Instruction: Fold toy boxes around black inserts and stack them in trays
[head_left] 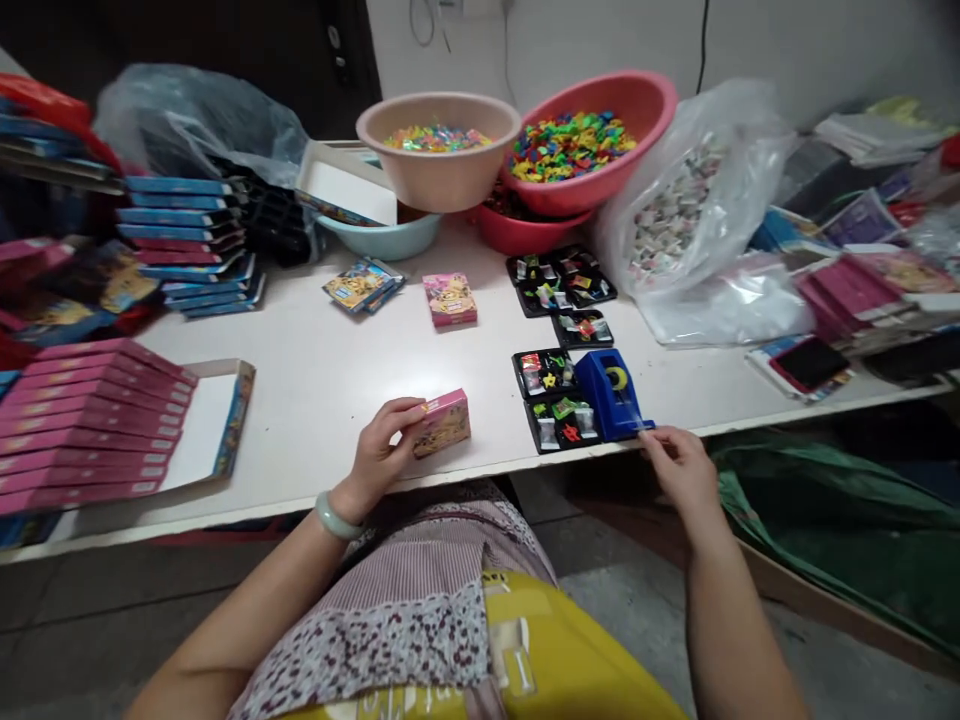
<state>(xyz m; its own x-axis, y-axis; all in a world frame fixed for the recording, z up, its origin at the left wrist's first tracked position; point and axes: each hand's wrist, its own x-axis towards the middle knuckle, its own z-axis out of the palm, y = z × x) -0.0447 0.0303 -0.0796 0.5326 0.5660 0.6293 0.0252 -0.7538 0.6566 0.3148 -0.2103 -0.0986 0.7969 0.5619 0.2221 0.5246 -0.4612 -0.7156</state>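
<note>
Pink box (444,425) held upright near the front edge of the bench (322,370), clamped between thumb and fingers of the left hand (386,440). The right hand (681,470) is set well apart from it, fingertips at the front end of a blue tape dispenser (609,395); whether tape is pinched there cannot be told.

Progress, as judged: partway. A row of pink boxes (97,425) has been packed into an open carton (238,410) at the left, stopping short of its right end. A second pink box (450,300) lies flat, outside the carton. Black trays (534,428), loaded with small toys and packets, are left unboxed around the dispenser. Whether the held box has been sealed cannot be made out.

Surface and room: bench white and crowded along the back. A stack of blue boxes (191,245) is noted at the left, a beige tub (442,185) and a red tub (551,198) of bright pieces at the back, a plastic bag (720,220) of packets beside them. A phone (804,362) is placed at the right. Pale wall (600,40) behind; green sack (832,540) below the bench.
</note>
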